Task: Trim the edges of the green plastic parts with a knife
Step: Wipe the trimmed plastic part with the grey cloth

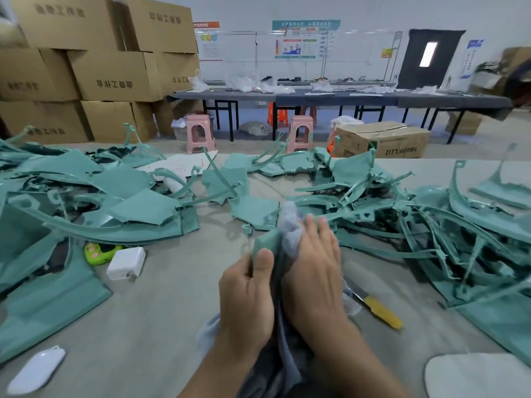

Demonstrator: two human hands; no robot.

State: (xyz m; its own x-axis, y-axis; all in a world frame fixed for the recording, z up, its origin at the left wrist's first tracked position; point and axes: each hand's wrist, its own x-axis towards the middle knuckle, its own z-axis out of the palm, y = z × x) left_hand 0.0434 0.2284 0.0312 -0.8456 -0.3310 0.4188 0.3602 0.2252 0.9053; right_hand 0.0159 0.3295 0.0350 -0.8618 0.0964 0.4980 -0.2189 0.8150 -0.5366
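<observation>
Watching the head view now: my left hand (247, 294) has its thumb pressed flat on the near face of a small green part (265, 242), with the other fingers curled round behind it, so it grips that piece. The part stands roughly upright, its long axis running up and away from me, top edge leaning a little to the right. My right hand (311, 265) lies against it from the right side, fingers fairly straight and close together, pressing a pale grey cloth (290, 222) onto the part; whether any finger hooks round the cloth I cannot tell. The cloth bunches above the fingertips and trails down between both wrists.

The knife (376, 307), yellow-handled, lies on the grey table (161, 297) just right of my right wrist, untouched, its dark blade end pointing up-left toward the hands.

Heaps of green plastic parts (120, 202) spread left and right. A white charger (126, 262) sits to the left, beside a small lime-green object (99, 252).
</observation>
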